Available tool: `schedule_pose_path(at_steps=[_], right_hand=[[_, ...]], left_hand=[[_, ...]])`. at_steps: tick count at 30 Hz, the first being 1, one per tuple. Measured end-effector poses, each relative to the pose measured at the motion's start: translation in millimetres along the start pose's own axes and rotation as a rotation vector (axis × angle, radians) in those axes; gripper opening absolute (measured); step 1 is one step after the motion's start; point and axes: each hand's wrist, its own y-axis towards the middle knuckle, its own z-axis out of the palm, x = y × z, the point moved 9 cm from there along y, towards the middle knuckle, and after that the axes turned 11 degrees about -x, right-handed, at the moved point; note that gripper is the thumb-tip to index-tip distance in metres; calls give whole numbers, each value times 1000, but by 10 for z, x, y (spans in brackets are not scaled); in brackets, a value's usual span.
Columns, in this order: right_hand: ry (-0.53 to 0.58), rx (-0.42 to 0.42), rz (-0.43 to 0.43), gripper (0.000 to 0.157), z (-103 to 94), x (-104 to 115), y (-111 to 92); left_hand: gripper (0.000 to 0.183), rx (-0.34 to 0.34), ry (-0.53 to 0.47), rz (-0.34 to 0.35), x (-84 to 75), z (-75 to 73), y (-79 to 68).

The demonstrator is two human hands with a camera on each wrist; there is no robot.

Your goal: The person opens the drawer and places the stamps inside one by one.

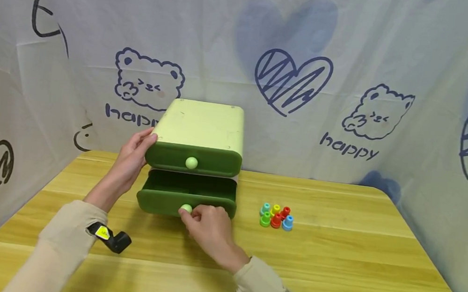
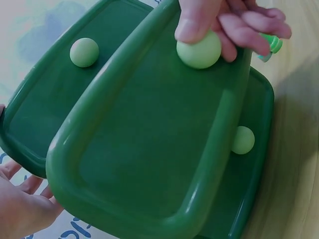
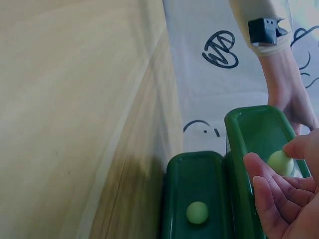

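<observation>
A small drawer cabinet (image 1: 202, 123) with a pale green top and dark green drawer fronts stands on the table. Its middle drawer (image 2: 144, 144) is pulled out, its inside dark in the head view. My right hand (image 1: 212, 231) pinches the round pale knob (image 1: 186, 208) of that drawer between thumb and fingers. My left hand (image 1: 130, 160) rests against the cabinet's left side, thumb at the upper front corner. Flush above is the top drawer (image 1: 165, 156). Below, the wrist views show a bottom drawer (image 3: 197, 179) with its own knob (image 3: 197, 212), hidden in the head view.
Several small coloured pegs (image 1: 276, 220), in red, yellow, green and blue, stand grouped on the wooden table (image 1: 332, 263) right of the cabinet. A white cloth (image 1: 227, 37) with drawn hearts and bears hangs close behind and along both sides.
</observation>
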Motion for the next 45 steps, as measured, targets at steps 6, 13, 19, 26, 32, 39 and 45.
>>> schedule_pose_path(at_steps=[6, 13, 19, 26, 32, 39, 45], right_hand=[[-1, 18, -22, 38, 19, 52, -69], [31, 11, -46, 39, -13, 99, -125], [27, 6, -55, 39, -35, 108, -173], [19, -5, -70, 37, -61, 129, -225], [-4, 11, -63, 41, -37, 105, -259], [-51, 26, -64, 42, -30, 82, -284], [-34, 23, -113, 28, -134, 121, -306]], left_hand=[[72, 14, -7, 1, -2, -8, -2], [72, 27, 17, 5, -8, -22, 1], [73, 49, 31, 0, -11, -5, 18], [72, 60, 34, 5, -22, -5, 17], [72, 65, 40, 6, -21, -15, 6], [75, 60, 50, 7, -22, -15, 5], [75, 59, 54, 1, -28, -7, 0]])
